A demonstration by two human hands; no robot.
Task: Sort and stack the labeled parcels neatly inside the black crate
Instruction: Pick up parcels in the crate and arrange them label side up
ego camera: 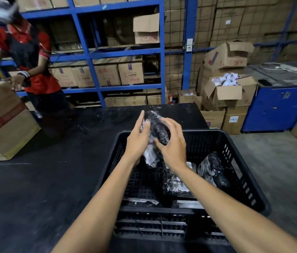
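A black plastic-wrapped parcel (157,128) with a white label is held upright above the far rim of the black crate (242,161). My left hand (137,141) presses its left side and my right hand (173,145) wraps its right side. Inside the crate, one wrapped parcel (213,170) leans at the right, another (175,183) lies in the middle, and two flatter ones (142,201) lie along the near wall.
The crate sits on a black table (43,179). A cardboard box (3,121) stands at the table's left, with a person in a red shirt (27,57) behind it. Blue shelving (107,52) and stacked boxes fill the back; a blue cabinet (279,106) is at right.
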